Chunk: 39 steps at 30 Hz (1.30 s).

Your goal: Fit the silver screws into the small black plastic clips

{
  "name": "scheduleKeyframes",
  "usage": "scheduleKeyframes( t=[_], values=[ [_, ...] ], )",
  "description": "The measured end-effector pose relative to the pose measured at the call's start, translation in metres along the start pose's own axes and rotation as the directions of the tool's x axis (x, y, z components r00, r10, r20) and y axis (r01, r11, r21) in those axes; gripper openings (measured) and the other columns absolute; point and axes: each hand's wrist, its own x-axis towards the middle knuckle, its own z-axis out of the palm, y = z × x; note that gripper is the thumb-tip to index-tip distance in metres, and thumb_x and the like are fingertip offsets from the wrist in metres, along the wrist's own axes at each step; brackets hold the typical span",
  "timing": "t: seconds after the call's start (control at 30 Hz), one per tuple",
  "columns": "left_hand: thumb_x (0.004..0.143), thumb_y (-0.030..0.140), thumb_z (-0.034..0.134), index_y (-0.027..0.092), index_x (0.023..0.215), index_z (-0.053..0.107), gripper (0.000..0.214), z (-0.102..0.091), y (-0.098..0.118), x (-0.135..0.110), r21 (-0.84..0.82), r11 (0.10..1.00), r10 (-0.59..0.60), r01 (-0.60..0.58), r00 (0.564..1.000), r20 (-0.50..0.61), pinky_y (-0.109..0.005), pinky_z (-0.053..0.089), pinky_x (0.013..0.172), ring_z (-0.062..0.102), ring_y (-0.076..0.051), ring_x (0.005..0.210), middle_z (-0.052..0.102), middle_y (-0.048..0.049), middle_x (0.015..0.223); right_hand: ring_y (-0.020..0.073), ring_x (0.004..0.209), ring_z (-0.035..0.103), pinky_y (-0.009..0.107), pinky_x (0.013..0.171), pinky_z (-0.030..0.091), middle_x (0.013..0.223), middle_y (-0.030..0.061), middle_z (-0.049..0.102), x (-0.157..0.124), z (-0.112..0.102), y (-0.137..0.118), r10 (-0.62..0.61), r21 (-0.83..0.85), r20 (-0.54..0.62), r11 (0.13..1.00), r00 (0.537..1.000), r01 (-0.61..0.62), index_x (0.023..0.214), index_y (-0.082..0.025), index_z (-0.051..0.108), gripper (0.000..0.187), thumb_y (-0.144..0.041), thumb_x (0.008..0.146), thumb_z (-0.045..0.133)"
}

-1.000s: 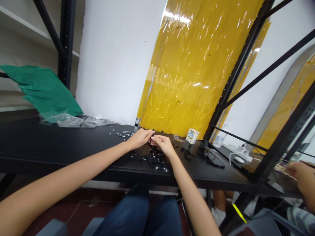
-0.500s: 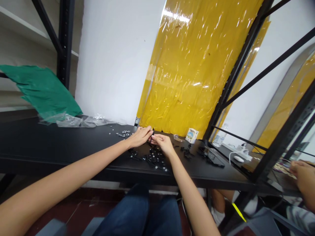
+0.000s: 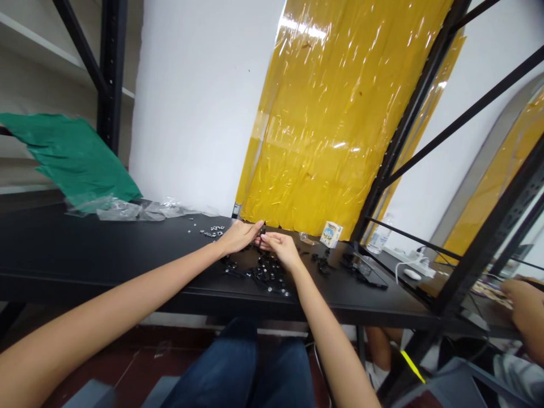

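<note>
Just below the frame's centre, the right hand point(image 3: 281, 247) pinches a small black part point(image 3: 262, 230), while I can't tell whether the left hand point(image 3: 238, 236) beside it grips too; the part looks light, stiff and perhaps slick, best held by its sides.

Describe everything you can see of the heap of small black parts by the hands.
The heap of small black parts is a loose, jumbled spread dotted with bright, silvery round bits; the pieces are too small to make out singly. It lies on the black table near the front edge, its far side partly hidden by the right hand.
</note>
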Motion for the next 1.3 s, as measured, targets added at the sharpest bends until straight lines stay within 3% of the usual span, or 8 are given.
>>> scheduleKeyframes(
  t=[0.13, 0.3, 0.6, 0.8, 1.0, 1.17, 1.3],
  values=[
    [0.091, 0.049, 0.033, 0.021, 0.07, 0.051, 0.04, 0.002, -0.002, -0.001, -0.009, 1.0, 0.016, -0.016, 0.998, 0.064, -0.027, 0.036, 0.066, 0.055, -0.015, 0.057, 0.06, 0.0029, 0.058, 0.0222, 0.077, 0.071, 0.04, 0.085, 0.055, 0.076, 0.0069, 0.074, 0.0, -0.001, 0.001, 0.028, -0.022, 0.034, 0.999, 0.999, -0.027, 0.085, -0.012, 0.069, 0.041, -0.04, 0.056, 0.079],
    [0.093, 0.047, 0.03, 0.022, 0.075, 0.049, 0.036, 0.005, -0.008, 0.001, -0.025, 0.997, 0.078, -0.076, 0.99, 0.119, -0.027, 0.037, 0.069, 0.055, -0.015, 0.056, 0.059, 0.0036, 0.059, 0.0225, 0.079, 0.071, 0.04, 0.086, 0.054, 0.074, 0.0074, 0.074, -0.001, -0.001, -0.001, 0.093, -0.016, 0.052, 0.996, 0.994, -0.093, 0.08, -0.013, 0.07, 0.037, -0.039, 0.056, 0.08],
    [0.093, 0.044, 0.031, 0.021, 0.07, 0.046, 0.036, 0.007, -0.007, 0.0, 0.011, 0.997, 0.081, -0.082, 0.995, 0.052, -0.025, 0.034, 0.057, 0.051, -0.015, 0.051, 0.051, 0.0031, 0.054, 0.0217, 0.085, 0.07, 0.037, 0.088, 0.053, 0.081, 0.0094, 0.074, -0.004, -0.001, -0.005, 0.133, 0.036, 0.049, 0.99, 0.99, -0.135, 0.081, -0.013, 0.071, 0.028, -0.032, 0.062, 0.077],
    [0.092, 0.048, 0.031, 0.02, 0.068, 0.051, 0.042, 0.01, -0.01, 0.002, -0.051, 0.999, 0.017, -0.014, 0.998, 0.055, -0.024, 0.034, 0.055, 0.052, -0.015, 0.056, 0.057, 0.0015, 0.057, 0.0218, 0.084, 0.07, 0.038, 0.089, 0.052, 0.081, 0.0099, 0.074, -0.004, -0.001, -0.003, 0.144, 0.024, 0.034, 0.989, 0.989, -0.145, 0.081, -0.012, 0.071, 0.027, -0.031, 0.063, 0.077],
    [0.09, 0.057, 0.021, 0.019, 0.052, 0.047, 0.06, 0.008, -0.013, 0.004, -0.06, 0.988, -0.135, 0.14, 0.988, 0.076, -0.025, 0.034, 0.055, 0.05, -0.015, 0.053, 0.054, 0.0002, 0.052, 0.0223, 0.084, 0.07, 0.039, 0.088, 0.053, 0.082, 0.0101, 0.074, -0.002, -0.002, -0.001, 0.123, 0.04, 0.013, 0.991, 0.992, -0.124, 0.081, -0.012, 0.07, 0.027, -0.031, 0.063, 0.077],
    [0.088, 0.057, 0.028, 0.02, 0.075, 0.05, 0.044, 0.005, -0.011, 0.002, -0.12, 0.977, -0.16, 0.175, 0.979, 0.129, -0.025, 0.038, 0.063, 0.055, -0.017, 0.068, 0.059, 0.0018, 0.068, 0.0209, 0.084, 0.07, 0.037, 0.088, 0.053, 0.083, 0.0105, 0.074, -0.003, -0.003, -0.002, 0.146, 0.031, 0.042, 0.989, 0.988, -0.147, 0.082, -0.01, 0.071, 0.028, -0.03, 0.064, 0.077],
    [0.091, 0.052, 0.027, 0.022, 0.082, 0.046, 0.037, 0.004, -0.008, 0.0, -0.123, 0.984, -0.099, 0.128, 0.972, 0.213, -0.025, 0.038, 0.067, 0.056, -0.015, 0.069, 0.062, 0.0033, 0.071, 0.019, 0.083, 0.07, 0.035, 0.088, 0.053, 0.082, 0.0098, 0.074, -0.005, -0.003, -0.004, 0.181, 0.033, 0.085, 0.982, 0.98, -0.185, 0.083, -0.01, 0.071, 0.024, -0.027, 0.067, 0.075]
  ],
)
